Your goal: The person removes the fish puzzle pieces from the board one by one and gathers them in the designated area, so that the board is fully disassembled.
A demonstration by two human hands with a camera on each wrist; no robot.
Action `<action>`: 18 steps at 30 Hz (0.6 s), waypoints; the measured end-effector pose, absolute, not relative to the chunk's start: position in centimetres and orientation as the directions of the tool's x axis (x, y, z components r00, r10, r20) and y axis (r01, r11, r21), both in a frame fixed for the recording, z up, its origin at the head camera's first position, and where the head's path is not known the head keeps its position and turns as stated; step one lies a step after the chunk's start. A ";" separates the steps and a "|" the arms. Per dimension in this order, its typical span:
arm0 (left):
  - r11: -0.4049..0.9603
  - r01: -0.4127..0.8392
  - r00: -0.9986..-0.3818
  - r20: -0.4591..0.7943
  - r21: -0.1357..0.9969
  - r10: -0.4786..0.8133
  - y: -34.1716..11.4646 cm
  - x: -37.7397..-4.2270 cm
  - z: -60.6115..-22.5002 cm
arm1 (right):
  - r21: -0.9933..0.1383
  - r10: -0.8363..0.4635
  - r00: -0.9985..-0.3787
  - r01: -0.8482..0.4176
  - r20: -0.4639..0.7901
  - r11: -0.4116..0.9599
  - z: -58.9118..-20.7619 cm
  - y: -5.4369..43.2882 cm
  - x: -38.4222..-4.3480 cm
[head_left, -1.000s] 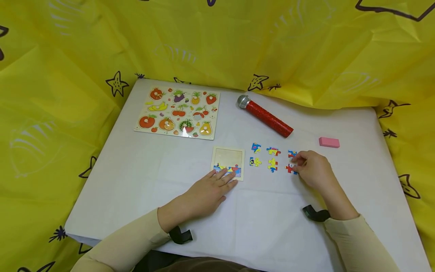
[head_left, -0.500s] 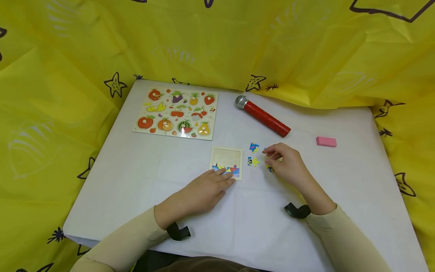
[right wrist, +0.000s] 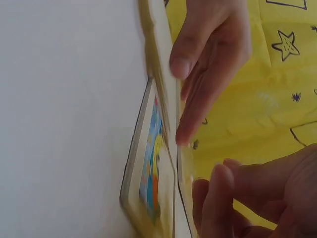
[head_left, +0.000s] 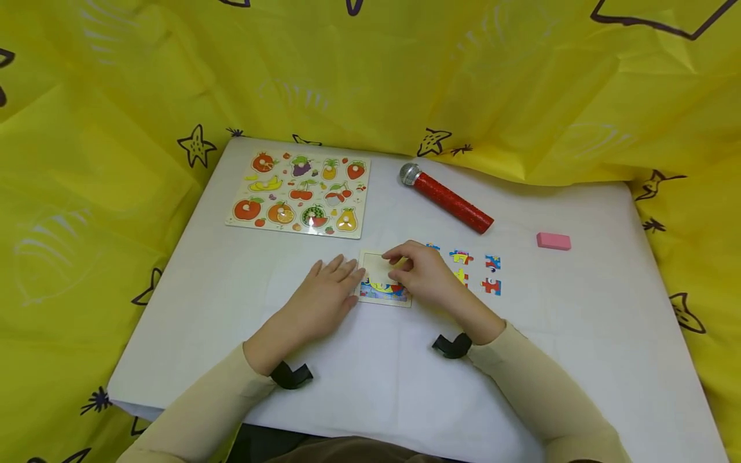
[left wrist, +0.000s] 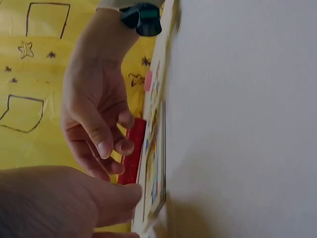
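A small wooden puzzle tray (head_left: 374, 262) lies at mid-table, its lower part filled with joined picture pieces (head_left: 379, 292) and its upper part bare wood. My left hand (head_left: 315, 302) rests at the tray's left edge with relaxed fingers. Over the tray's right side hovers my right hand (head_left: 425, 273), fingers loosely bent; the left wrist view shows its thumb and fingertips apart with nothing between them. Loose jigsaw pieces lie to the right, among them a yellow-red piece (head_left: 461, 257), a blue-red piece (head_left: 493, 262) and a red piece (head_left: 491, 286). The right hand hides part of this group.
A fruit peg puzzle board (head_left: 301, 193) lies at the back left of the white table (head_left: 324, 399). Behind the loose pieces is a red microphone (head_left: 448, 199), and a pink eraser-like block (head_left: 554, 241) sits farther right. A yellow curtain (head_left: 370, 77) surrounds the table.
My right hand has moved left from the far-right loose pieces, across the group, to the tray. My left hand has slid off the joined pieces to the tray's left edge.
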State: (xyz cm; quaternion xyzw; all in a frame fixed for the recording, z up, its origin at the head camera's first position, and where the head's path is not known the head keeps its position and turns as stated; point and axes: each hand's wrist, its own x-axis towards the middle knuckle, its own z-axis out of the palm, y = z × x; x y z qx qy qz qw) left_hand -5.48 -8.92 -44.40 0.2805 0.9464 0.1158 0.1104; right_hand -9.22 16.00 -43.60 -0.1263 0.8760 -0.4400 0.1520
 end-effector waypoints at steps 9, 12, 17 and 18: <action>0.857 0.427 -0.838 -0.231 0.287 0.495 -9.7 -6.6 -44.9 | -0.743 -0.433 -0.880 -0.157 -0.193 0.651 -44.3 12.8 -10.0; 0.853 0.427 -0.837 -0.227 0.301 0.499 -9.8 -6.6 -44.8 | -0.715 -0.435 -0.878 -0.174 -0.198 0.677 -44.7 12.2 -9.8; 0.853 0.422 -0.836 -0.231 0.307 0.497 -9.7 -6.7 -44.8 | -0.678 -0.426 -0.883 -0.191 -0.198 0.710 -44.9 12.0 -9.4; 0.853 0.421 -0.836 -0.234 0.307 0.497 -9.7 -6.7 -44.9 | -0.679 -0.424 -0.884 -0.189 -0.197 0.710 -44.9 11.9 -9.3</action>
